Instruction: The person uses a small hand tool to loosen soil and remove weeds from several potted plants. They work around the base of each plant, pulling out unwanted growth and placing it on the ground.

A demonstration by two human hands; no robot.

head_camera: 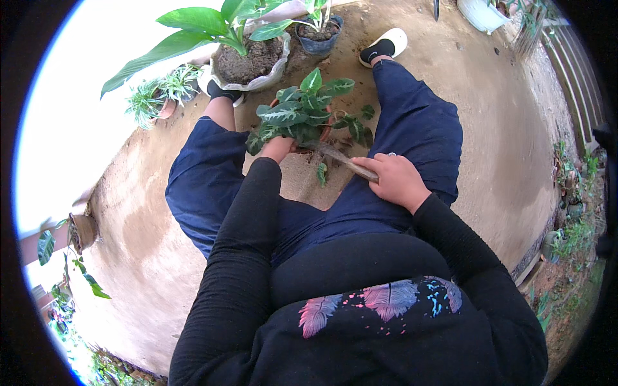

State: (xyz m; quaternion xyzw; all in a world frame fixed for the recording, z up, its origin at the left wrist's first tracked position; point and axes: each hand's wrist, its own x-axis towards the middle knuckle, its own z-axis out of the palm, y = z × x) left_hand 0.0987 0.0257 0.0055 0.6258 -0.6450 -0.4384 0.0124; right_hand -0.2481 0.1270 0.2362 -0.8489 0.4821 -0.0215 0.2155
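Between my legs stands a terracotta-coloured pot [327,126] with a leafy plant [292,113], its dark green leaves marked with pale veins. My left hand [280,148] is at the pot's near left side, fingers curled among the lower leaves; what they hold is hidden. My right hand [398,179], with a ring on one finger, grips the handle of a worn hand tool [359,169], perhaps a knife or small trowel. Its blade points left to the near rim of the pot, and its tip is lost under the leaves. A loose leaf [321,173] lies on the ground nearer me.
Beyond the plant is a large scalloped pot [276,79] with a broad-leaved plant, beside a small dark pot [318,46]. Spider plants [161,94] stand at the left. A trailing stem [356,126] lies right of the pot. A white pot [483,17] is at the upper right.
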